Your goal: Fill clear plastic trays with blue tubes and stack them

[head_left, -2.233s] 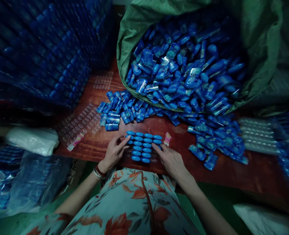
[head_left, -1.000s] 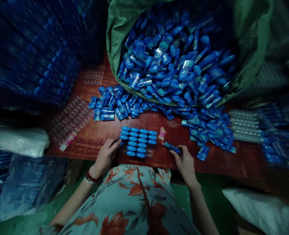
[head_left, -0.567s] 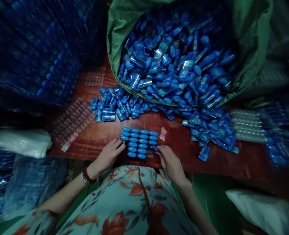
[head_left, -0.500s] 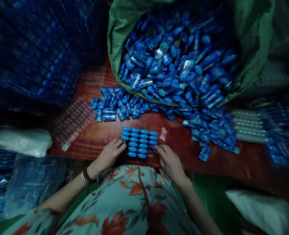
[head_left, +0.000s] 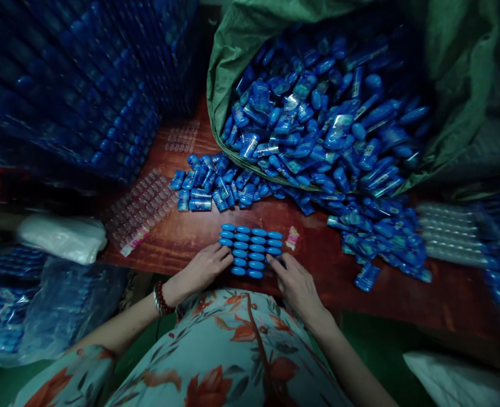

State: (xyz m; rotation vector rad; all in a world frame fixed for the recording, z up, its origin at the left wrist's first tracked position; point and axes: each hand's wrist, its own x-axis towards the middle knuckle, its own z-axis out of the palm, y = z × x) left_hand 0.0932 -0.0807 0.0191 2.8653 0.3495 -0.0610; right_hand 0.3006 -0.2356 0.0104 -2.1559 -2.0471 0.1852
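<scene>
Glossy blue oval pieces (head_left: 242,246), seemingly the tops of small bottles, stand in close columns on the table before me. The outer columns look shorter than the middle two. At the lower left of this block, my left hand (head_left: 205,265) has its fingers bent together; whatever lies under their tips is hidden. My right hand (head_left: 294,277) pinches at the lower right corner, apparently on a small blue bottle mostly covered by the fingertips. A scrap of clear plastic shows faintly beside it. Just beyond the right column lies a pink-and-white label card (head_left: 292,238).
A green sack (head_left: 220,85) spills blue bottles (head_left: 233,183) across the table. Clear moulded trays (head_left: 142,203) lie left, another pale tray (head_left: 451,234) right. Filled blue packs (head_left: 84,90) are stacked at the upper left. A white plastic bundle (head_left: 63,237) sits by the left edge.
The whole view has shifted, so things appear farther right and slightly lower. Both hands stay beside the block; my right fingertips now sit closer against its lower right corner.
</scene>
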